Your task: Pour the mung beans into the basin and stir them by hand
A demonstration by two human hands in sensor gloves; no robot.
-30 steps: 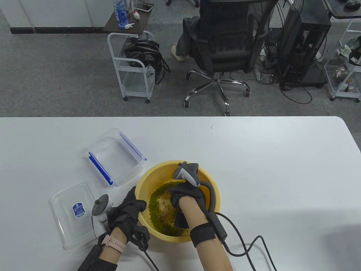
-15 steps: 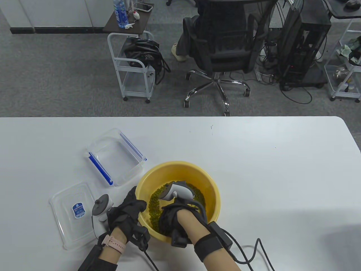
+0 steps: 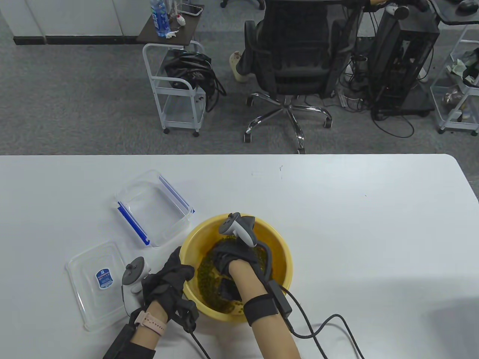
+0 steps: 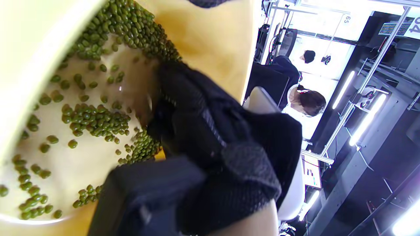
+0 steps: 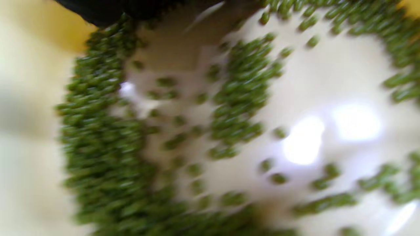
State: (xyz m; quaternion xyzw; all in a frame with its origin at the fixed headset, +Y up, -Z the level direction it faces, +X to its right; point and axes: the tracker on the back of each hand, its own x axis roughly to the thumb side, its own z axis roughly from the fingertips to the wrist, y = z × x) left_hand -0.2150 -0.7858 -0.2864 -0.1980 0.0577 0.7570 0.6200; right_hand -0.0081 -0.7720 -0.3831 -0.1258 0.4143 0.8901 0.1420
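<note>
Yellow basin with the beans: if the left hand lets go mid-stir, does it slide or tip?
Probably slides: the yellow basin sits on a smooth white table. Tipping seems less likely; it is wide and low. The left hand grips its rim while the right hand stirs the mung beans.

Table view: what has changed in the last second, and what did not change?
The right hand circled in the yellow basin: from the far middle it swept to the near left, then back toward the middle, pushing the mung beans around. The left hand stayed gripping the basin's rim. The clear container and lid did not move.
</note>
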